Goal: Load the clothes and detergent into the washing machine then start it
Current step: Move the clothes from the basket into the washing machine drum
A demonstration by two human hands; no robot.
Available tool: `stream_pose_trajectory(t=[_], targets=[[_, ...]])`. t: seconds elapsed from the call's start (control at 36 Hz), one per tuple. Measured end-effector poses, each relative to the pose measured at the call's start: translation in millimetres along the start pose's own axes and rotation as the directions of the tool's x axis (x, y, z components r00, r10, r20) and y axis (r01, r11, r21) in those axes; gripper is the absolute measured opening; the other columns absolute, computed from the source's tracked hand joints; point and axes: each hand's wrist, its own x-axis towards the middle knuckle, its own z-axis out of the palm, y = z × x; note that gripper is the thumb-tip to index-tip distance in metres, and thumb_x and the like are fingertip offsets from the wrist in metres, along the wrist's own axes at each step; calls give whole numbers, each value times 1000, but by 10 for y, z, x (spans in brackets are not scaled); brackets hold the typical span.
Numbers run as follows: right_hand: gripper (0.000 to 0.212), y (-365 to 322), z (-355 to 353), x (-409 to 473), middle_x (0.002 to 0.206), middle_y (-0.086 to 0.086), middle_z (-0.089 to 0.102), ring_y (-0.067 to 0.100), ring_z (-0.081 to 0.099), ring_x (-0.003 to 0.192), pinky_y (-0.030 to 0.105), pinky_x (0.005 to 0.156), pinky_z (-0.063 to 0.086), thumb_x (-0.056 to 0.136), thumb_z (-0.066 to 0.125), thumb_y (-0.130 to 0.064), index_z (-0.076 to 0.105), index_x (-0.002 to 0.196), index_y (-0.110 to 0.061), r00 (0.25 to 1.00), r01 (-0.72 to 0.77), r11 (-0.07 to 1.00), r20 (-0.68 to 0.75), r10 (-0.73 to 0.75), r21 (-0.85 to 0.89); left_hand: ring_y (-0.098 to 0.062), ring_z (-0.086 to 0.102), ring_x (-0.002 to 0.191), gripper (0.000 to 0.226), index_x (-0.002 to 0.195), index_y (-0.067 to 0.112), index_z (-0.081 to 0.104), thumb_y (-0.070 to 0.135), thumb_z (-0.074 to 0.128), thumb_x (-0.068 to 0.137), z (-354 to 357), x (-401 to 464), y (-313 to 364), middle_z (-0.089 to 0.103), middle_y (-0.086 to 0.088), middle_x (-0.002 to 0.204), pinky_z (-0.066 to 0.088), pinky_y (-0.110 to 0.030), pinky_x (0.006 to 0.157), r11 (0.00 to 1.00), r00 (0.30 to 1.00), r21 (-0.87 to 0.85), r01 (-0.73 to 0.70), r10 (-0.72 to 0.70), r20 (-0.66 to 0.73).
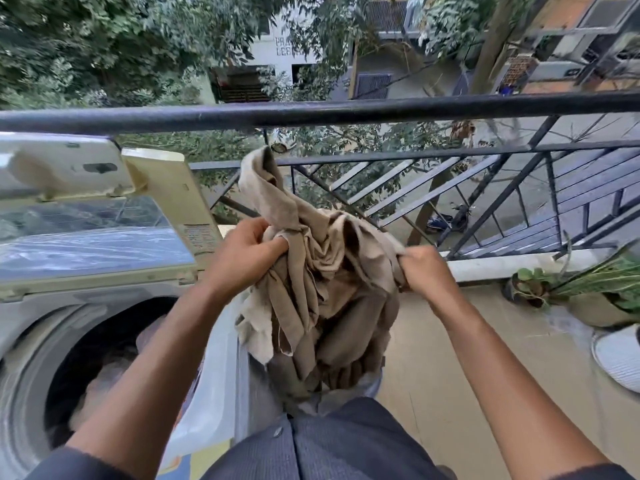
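A crumpled beige garment (325,271) hangs in front of me, to the right of the machine. My left hand (242,251) grips its upper left part and my right hand (424,271) pinches its right edge. The top-loading washing machine (31,327) stands at the left with its folded lid (93,237) raised. Its dark drum (104,348) is open and holds some dark clothes. The garment's lower end drops toward a container (372,384) that it mostly hides.
A black metal balcony railing (346,110) runs across just behind the garment. Potted plants (533,289) and a white round object (620,358) sit on the floor at the right. A plastic bag (207,403) lies against the machine's right side.
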Motion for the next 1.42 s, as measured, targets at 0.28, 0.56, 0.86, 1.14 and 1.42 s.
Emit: stream_pose_trajectory(t=[0.28, 0.56, 0.86, 1.14, 1.42], targets=[[23, -967, -355, -654, 88, 19, 76, 18, 67, 77, 41, 74, 56, 97, 54, -12, 76, 95, -3, 864, 370, 728, 74, -497, 577, -12, 67, 77, 30, 87, 24, 72, 25, 67, 57, 194, -107, -80, 75, 4, 85, 57, -33, 68, 989, 987, 12, 149, -150, 56], [24, -1235, 69, -746, 93, 2, 79, 13, 72, 89, 26, 82, 56, 102, 56, -11, 79, 103, -15, 781, 280, 658, 233, -579, 699, -8, 73, 110, 40, 126, 18, 73, 27, 85, 89, 253, -220, 18, 79, 2, 118, 58, -19, 89, 921, 944, -389, 3, 125, 304], [38, -806, 229, -549, 93, 5, 69, 18, 64, 84, 38, 79, 54, 84, 56, 10, 67, 106, -18, 901, 391, 860, 56, -431, 328, 7, 57, 53, 15, 89, 26, 69, 33, 82, 91, 334, -19, 7, 69, 19, 64, 45, -15, 51, 875, 973, -483, 45, -148, -176], [106, 138, 758, -504, 149, 7, 55, 31, 55, 134, 35, 97, 47, 65, 71, -62, 35, 156, -20, 832, 81, 968, 552, 65, -236, -8, 57, 51, 28, 93, 10, 76, 33, 88, 84, 127, -33, 403, 72, 4, 70, 43, -24, 46, 803, 987, -595, -46, -54, -149], [34, 541, 822, -208, 122, 14, 72, 37, 67, 114, 37, 83, 53, 95, 53, -35, 72, 116, -16, 952, 87, 906, 303, 47, -415, -15, 79, 92, 46, 111, 24, 78, 51, 90, 75, 43, -33, 489, 82, 3, 102, 57, -25, 56, 844, 978, -534, -47, -71, -198]])
